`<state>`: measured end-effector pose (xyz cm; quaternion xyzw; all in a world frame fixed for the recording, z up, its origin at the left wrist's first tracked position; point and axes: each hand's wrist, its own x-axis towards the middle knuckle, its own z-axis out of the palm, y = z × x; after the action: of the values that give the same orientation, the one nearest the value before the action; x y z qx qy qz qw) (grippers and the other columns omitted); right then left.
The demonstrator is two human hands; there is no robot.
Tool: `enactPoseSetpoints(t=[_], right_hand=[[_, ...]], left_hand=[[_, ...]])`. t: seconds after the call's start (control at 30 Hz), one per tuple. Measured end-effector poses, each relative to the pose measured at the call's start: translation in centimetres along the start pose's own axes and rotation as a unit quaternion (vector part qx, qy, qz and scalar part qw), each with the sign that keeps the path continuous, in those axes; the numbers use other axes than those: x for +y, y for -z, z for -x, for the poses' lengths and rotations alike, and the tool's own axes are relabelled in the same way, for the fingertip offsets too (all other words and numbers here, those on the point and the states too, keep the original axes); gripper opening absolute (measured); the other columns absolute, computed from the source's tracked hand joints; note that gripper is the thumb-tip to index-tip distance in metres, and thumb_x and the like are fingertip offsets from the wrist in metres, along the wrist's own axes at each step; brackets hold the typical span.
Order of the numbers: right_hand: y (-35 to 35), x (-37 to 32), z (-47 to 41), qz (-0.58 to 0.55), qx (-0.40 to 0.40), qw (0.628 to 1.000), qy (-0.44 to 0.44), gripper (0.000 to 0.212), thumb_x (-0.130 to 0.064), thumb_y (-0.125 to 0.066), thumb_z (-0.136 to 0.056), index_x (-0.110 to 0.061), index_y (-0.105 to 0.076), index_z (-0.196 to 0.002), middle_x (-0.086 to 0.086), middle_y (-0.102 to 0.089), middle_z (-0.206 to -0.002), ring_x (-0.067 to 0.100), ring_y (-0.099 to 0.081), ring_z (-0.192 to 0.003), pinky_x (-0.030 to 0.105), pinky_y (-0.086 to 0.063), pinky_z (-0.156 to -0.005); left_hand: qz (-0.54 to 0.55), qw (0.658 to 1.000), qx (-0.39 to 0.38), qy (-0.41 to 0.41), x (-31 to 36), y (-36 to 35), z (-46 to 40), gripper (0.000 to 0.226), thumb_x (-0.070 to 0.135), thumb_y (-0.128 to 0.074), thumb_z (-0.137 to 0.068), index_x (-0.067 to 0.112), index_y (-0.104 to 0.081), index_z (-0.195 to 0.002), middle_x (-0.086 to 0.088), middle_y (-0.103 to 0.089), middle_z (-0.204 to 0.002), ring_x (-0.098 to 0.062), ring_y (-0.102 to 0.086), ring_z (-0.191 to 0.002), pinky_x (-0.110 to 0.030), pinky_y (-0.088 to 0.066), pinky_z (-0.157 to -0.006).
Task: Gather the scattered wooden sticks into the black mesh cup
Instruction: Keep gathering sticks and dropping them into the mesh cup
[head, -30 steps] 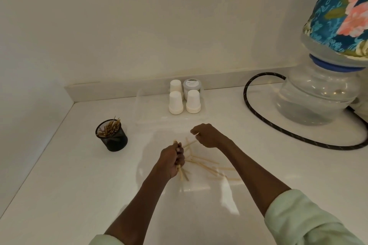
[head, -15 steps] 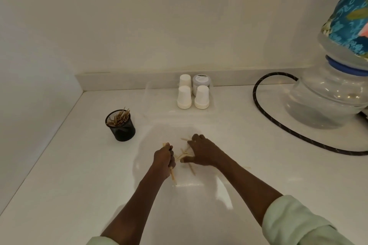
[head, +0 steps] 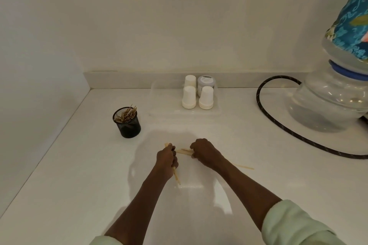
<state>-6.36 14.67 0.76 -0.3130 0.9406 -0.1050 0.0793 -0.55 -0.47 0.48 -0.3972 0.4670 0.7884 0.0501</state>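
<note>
The black mesh cup (head: 127, 125) stands on the white counter to the left, with several wooden sticks (head: 127, 114) poking out of its top. My left hand (head: 166, 158) is closed around a bundle of wooden sticks (head: 176, 177) whose ends show above and below the fist. My right hand (head: 205, 153) is curled over more sticks (head: 184, 151) lying on the counter between the two hands. One loose stick (head: 245, 167) lies to the right, behind my right forearm. The cup is about a hand's width up and left of my left hand.
A clear tray (head: 157, 93) at the back wall holds three upturned white cups (head: 188, 97) and a small jar (head: 206, 82). A black hose (head: 278, 125) loops toward a clear water bottle (head: 328, 103) with a floral cover at the right. Walls close the left and back.
My right hand has dropped from above the pile onto the counter and pulled the scattered sticks together toward my left hand, which keeps its bundle. The view has shifted a little.
</note>
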Motion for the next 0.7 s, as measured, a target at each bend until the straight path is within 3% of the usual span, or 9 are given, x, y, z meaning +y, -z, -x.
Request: enactPoseSetpoints(t=[0.13, 0.2, 0.23, 0.27, 0.4, 0.53, 0.63, 0.7], right_hand=[[0.9, -0.2, -0.7, 0.027, -0.037, 0.999, -0.011, 0.013, -0.011, -0.063, -0.084, 0.001, -0.066, -0.084, 0.013, -0.066, -0.095, 0.032, -0.061, -0.090, 0.036, -0.050, -0.069], [1.1, -0.2, -0.8, 0.027, -0.041, 0.999, -0.020, 0.030, -0.011, -0.065, -0.080, -0.008, -0.044, -0.060, 0.006, -0.051, -0.076, 0.028, -0.050, -0.076, 0.028, -0.035, -0.050], [1.1, -0.2, -0.8, 0.016, -0.038, 0.999, -0.024, 0.041, -0.011, -0.066, -0.077, -0.013, -0.031, -0.056, 0.003, -0.043, -0.072, 0.024, -0.046, -0.073, 0.025, -0.024, -0.047], [1.1, -0.2, -0.8, 0.002, -0.036, 0.999, -0.035, 0.044, -0.012, -0.068, -0.075, -0.014, -0.027, -0.057, 0.003, -0.043, -0.072, 0.024, -0.046, -0.071, 0.025, -0.021, -0.047], [1.1, -0.5, -1.0, -0.039, -0.038, 0.995, -0.081, 0.019, -0.012, -0.070, -0.074, -0.006, -0.051, -0.075, 0.013, -0.058, -0.087, 0.030, -0.058, -0.078, 0.025, -0.030, -0.055], [2.1, -0.6, -1.2, -0.139, -0.045, 0.980, -0.136, 0.045, -0.008, -0.069, -0.071, -0.018, -0.028, -0.054, -0.002, -0.034, -0.058, 0.018, -0.037, -0.061, 0.022, -0.023, -0.046], [3.7, -0.3, -1.0, -0.234, -0.027, 0.958, -0.164, 0.047, -0.003, -0.070, -0.068, -0.018, -0.032, -0.045, -0.003, -0.033, -0.048, 0.012, -0.031, -0.048, 0.023, -0.024, -0.049], [4.8, -0.3, -0.8, -0.289, -0.014, 0.940, -0.181, 0.041, -0.001, -0.070, -0.069, -0.015, -0.044, -0.040, -0.002, -0.042, -0.046, 0.010, -0.036, -0.046, 0.024, -0.030, -0.051]], left_hand=[[-0.002, 1.000, -0.001, 0.009, 0.0, 0.1, 0.9, 0.029, 0.025, -0.043, -0.103, 0.012, -0.053, -0.080, 0.001, -0.035, -0.057, -0.007, -0.023, -0.035, -0.018, -0.019, -0.034], [-0.009, 1.000, 0.004, 0.010, 0.0, 0.1, 1.3, 0.029, 0.026, -0.042, -0.103, 0.011, -0.054, -0.081, 0.001, -0.037, -0.057, -0.008, -0.024, -0.038, -0.019, -0.020, -0.035], [-0.011, 1.000, 0.005, 0.010, 0.0, 0.0, 1.5, 0.029, 0.026, -0.042, -0.103, 0.011, -0.054, -0.081, 0.001, -0.037, -0.058, -0.008, -0.024, -0.039, -0.019, -0.020, -0.035], [-0.011, 1.000, 0.005, 0.012, -0.1, 0.0, 1.7, 0.029, 0.026, -0.042, -0.103, 0.011, -0.054, -0.081, 0.001, -0.037, -0.058, -0.008, -0.024, -0.039, -0.019, -0.020, -0.035], [0.012, 1.000, -0.001, 0.023, -0.2, 0.1, 2.0, 0.031, 0.026, -0.039, -0.104, 0.010, -0.054, -0.081, 0.000, -0.041, -0.058, -0.009, -0.028, -0.044, -0.021, -0.024, -0.038], [0.043, 0.998, -0.007, 0.035, -0.5, 0.1, 1.7, 0.030, 0.025, -0.036, -0.104, 0.011, -0.053, -0.082, 0.000, -0.045, -0.060, -0.011, -0.032, -0.047, -0.024, -0.027, -0.045], [0.054, 0.998, -0.005, 0.043, -0.6, -0.2, 1.5, 0.029, 0.025, -0.037, -0.104, 0.011, -0.054, -0.084, -0.002, -0.049, -0.062, -0.012, -0.034, -0.049, -0.026, -0.029, -0.049], [0.069, 0.996, -0.010, 0.047, -0.6, -0.7, 1.3, 0.031, 0.031, -0.038, -0.104, 0.011, -0.054, -0.085, -0.003, -0.050, -0.065, -0.012, -0.035, -0.050, -0.026, -0.030, -0.051]])
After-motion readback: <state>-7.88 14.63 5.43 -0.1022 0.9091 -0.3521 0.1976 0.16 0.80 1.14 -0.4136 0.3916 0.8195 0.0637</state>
